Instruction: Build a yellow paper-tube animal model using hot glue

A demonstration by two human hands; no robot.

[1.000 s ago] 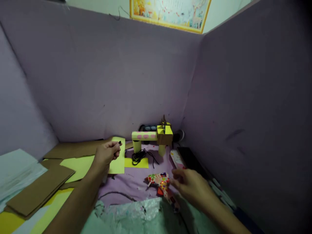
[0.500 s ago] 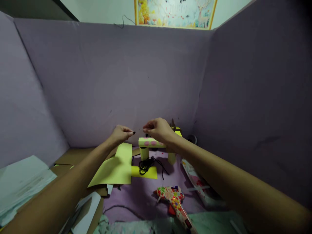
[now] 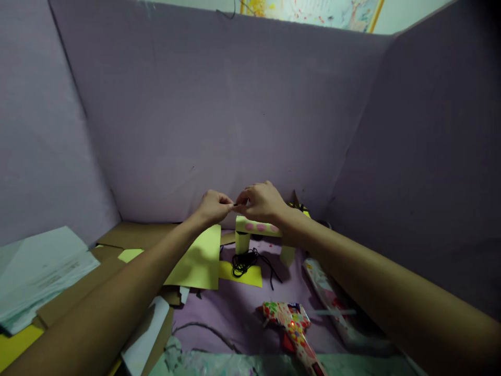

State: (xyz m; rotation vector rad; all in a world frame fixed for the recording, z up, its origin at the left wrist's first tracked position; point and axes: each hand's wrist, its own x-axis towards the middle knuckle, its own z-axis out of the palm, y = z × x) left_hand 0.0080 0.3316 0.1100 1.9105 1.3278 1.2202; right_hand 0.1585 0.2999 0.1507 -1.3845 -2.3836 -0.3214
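My left hand [image 3: 216,207] and my right hand [image 3: 263,202] meet in mid-air, fingertips almost touching. Between them is a small dark piece [image 3: 235,204], pinched in my left fingers; the right fingertips are closed at its other end, and whether they grip it is hard to see. Just below stands a pale yellow paper structure [image 3: 242,242] with pink spots on its top bar. A coil of black cord [image 3: 245,262] lies in front of it, partly over a bright yellow strip [image 3: 250,275].
A floral glue gun [image 3: 291,324] with a red light lies in front. Yellow paper [image 3: 201,258], cardboard [image 3: 136,234] and white sheets [image 3: 43,277] are at left. A plastic packet [image 3: 332,303] sits at right. Purple panels [image 3: 235,104] enclose the back and sides.
My hands have come together around the small dark piece, which was in my left fingertips. The camera view has tilted down and shifted left.
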